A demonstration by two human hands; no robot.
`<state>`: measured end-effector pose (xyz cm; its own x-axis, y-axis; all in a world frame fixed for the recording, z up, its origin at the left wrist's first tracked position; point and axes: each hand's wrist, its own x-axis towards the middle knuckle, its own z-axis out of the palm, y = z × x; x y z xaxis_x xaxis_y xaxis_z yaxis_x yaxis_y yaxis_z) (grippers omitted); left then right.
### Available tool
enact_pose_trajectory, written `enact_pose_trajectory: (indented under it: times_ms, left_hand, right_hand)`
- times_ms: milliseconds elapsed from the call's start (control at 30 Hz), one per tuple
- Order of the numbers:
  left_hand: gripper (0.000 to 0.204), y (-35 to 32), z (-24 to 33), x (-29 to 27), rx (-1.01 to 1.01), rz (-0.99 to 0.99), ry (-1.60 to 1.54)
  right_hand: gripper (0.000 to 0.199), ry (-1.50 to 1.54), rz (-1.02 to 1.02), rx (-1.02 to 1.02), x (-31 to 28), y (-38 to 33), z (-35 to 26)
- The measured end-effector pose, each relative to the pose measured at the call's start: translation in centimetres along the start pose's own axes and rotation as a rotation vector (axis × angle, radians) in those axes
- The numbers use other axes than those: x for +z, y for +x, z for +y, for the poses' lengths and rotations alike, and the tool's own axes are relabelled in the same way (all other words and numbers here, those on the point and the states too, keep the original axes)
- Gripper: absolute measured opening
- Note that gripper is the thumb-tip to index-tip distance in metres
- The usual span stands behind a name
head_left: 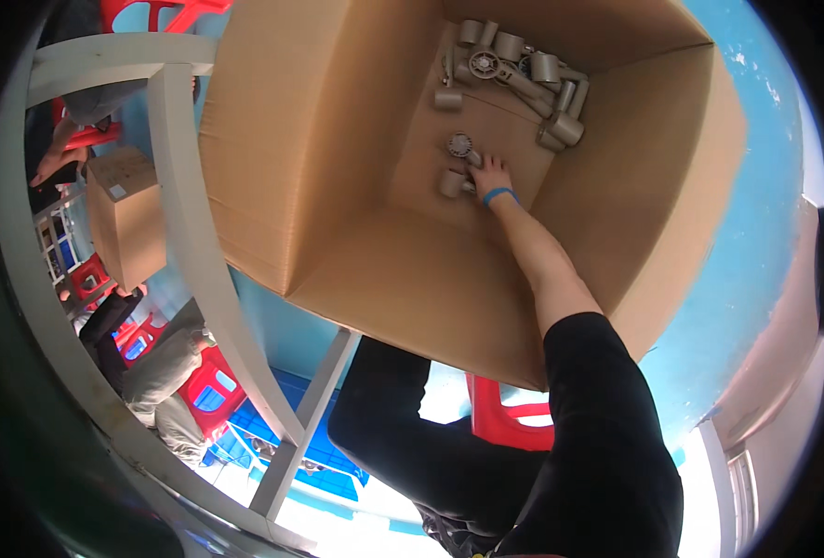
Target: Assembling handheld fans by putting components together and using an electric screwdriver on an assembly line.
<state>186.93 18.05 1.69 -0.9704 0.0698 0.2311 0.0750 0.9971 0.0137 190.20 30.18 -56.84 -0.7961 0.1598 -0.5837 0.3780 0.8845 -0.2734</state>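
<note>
My right hand (pixel 492 175), with a blue band at the wrist, reaches deep into a large open cardboard box (pixel 356 265). Its fingers are curled at the handle of a small beige-grey handheld fan (pixel 459 144), whose round grilled head points away from the hand. Beside it, a second beige-grey piece (pixel 451 183) with a cup-shaped end lies on the box floor, its stem partly under the hand. Several more such fans and cylindrical pieces (pixel 544 67) are heaped at the far end of the box. My left hand does not show.
A pale metal frame (pixel 184 158) runs along the left. Beyond it are people, a closed cardboard box (pixel 126 214) and red stools (pixel 209 391). Another red stool (pixel 500 418) and a black-clothed limb (pixel 384 409) are below the box. A blue wall (pixel 756 214) stands at the right.
</note>
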Motion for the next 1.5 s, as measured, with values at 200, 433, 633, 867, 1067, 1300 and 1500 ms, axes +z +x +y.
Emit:
enact_pose_trajectory:
  times_ms: [200, 433, 633, 867, 1067, 1300, 1500]
  left_hand:
    - [0.09, -1.8, -1.7, -4.0, 0.002, 0.027, 0.095]
    - [0.091, -4.3, -2.4, -6.9, 0.126, 0.164, -0.115]
    - [0.046, -11.3, -7.0, -11.2, 0.237, 0.154, -0.789]
    - [0.065, -25.8, -8.4, -11.5, -0.324, -0.201, -2.146]
    - [0.058, -30.2, -11.8, -16.4, -0.239, 0.075, -2.298]
    - [0.064, -34.8, -15.5, -17.2, -0.386, 0.293, -2.372]
    - [0.069, -35.2, -17.4, -17.8, -0.423, 0.697, -2.196]
  right_hand:
    - [0.044, 0.036, -0.033, 0.168, -4.4, -2.0, -4.6]
    - [0.045, 1.213, 0.064, 0.296, -13.2, -1.9, 0.1]
    - [0.027, 2.342, -0.733, -0.352, -31.3, -35.1, -12.4]
    - [0.034, 1.978, -1.361, -0.81, -34.4, -54.3, -12.3]
    - [0.035, 1.822, -1.782, -0.728, -33.5, -58.0, -17.0]
    - [0.051, 1.264, -1.714, -0.96, -31.8, -59.0, -22.5]
    - [0.075, 1.44, -2.11, -0.729, -30.3, -58.2, -23.4]
